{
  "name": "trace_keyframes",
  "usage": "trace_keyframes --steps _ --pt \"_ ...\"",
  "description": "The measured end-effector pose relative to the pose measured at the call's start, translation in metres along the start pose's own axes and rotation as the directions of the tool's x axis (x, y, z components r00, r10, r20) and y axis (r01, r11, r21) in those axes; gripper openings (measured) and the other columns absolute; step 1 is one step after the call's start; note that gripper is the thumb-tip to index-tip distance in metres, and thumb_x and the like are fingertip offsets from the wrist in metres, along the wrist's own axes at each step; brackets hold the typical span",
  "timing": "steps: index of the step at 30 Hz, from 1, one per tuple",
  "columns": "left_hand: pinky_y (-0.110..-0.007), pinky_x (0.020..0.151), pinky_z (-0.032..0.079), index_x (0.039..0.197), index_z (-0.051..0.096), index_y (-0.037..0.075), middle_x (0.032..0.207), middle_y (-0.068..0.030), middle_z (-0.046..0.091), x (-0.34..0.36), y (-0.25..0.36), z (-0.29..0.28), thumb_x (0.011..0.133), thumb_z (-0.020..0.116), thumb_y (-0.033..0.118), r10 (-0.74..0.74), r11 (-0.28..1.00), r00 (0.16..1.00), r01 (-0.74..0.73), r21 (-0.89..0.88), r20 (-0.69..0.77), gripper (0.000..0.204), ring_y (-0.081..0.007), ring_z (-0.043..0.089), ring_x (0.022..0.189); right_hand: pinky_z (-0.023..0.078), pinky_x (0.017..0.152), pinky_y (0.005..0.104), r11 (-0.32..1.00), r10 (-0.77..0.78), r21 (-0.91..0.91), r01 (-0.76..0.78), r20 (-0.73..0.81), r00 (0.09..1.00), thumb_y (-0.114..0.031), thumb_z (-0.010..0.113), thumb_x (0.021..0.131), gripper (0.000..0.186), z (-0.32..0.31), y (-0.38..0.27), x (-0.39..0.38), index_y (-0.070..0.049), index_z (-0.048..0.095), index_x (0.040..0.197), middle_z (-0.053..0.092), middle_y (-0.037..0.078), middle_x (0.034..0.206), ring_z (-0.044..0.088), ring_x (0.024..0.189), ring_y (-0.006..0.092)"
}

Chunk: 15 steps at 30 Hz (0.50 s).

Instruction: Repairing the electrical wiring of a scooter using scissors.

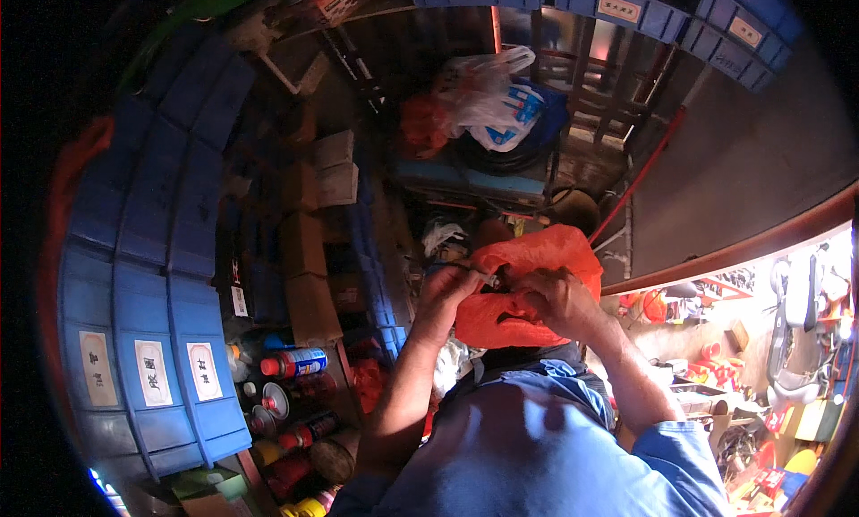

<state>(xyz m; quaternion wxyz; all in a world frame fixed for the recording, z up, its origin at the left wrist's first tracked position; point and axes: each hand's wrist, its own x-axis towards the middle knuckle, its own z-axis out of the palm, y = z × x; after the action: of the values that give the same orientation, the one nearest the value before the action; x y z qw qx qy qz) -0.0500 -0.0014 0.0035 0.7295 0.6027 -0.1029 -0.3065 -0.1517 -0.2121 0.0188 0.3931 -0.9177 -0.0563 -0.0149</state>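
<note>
A crumpled red plastic bag [546, 248] is held open at waist height, in front of my blue shirt. My left hand [452, 298] has its fingers closed on the bag's left edge, beside a small shiny item [492, 280] too small to name. My right hand [559, 302] is at the bag's opening with fingers curled, their tips partly hidden, so what they grip is unclear. The inside of the bag is mostly dark.
Stacked blue bins [157, 204] line the left, near spray cans [293, 363] and cardboard boxes [304, 248]. Plastic bags [488, 96] rest on coiled black hose [501, 163] ahead. More blue bins [613, 7] run overhead. A large dark panel [743, 177] and cluttered bright shelves [734, 356] are right.
</note>
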Motion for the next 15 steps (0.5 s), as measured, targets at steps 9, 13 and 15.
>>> trace_keyframes --steps 9,13,15 --pt "-0.025 0.083 0.043 0.098 0.067 0.004 0.096 -0.0013 0.065 0.002 -0.011 -0.006 0.092 0.063 0.020 -0.043 0.989 0.997 0.033 -0.146 -0.069 0.017 -0.0091 0.056 0.091 0.047 0.090 0.0417 0.944 -0.269 0.219 0.248 0.074 0.960 0.001 0.059 0.081 0.022 -0.032 -0.003 0.013 -0.002 0.062 0.102 0.060 0.016 0.111 0.058 0.107 0.0318" --pt "-0.026 0.083 0.043 0.098 0.067 0.004 0.096 -0.0010 0.065 0.006 -0.010 -0.002 0.091 0.064 0.020 -0.060 0.989 0.996 0.050 -0.140 -0.068 0.018 -0.0089 0.056 0.090 0.049 0.090 0.0381 0.983 -0.178 0.088 0.163 0.209 0.962 0.006 0.056 0.079 0.024 -0.020 0.003 0.010 -0.002 0.063 0.101 0.062 0.013 0.111 0.060 0.109 0.0297" --pt "-0.026 0.083 0.043 0.098 0.067 0.004 0.096 -0.0007 0.065 0.006 -0.010 -0.004 0.091 0.064 0.021 -0.060 0.989 0.997 0.052 -0.135 -0.053 0.018 -0.0087 0.056 0.091 0.050 0.083 0.0372 0.997 -0.030 0.081 0.013 0.206 0.978 0.006 0.056 0.078 0.024 -0.026 -0.001 0.012 -0.001 0.064 0.099 0.065 0.012 0.103 0.063 0.100 0.0274"
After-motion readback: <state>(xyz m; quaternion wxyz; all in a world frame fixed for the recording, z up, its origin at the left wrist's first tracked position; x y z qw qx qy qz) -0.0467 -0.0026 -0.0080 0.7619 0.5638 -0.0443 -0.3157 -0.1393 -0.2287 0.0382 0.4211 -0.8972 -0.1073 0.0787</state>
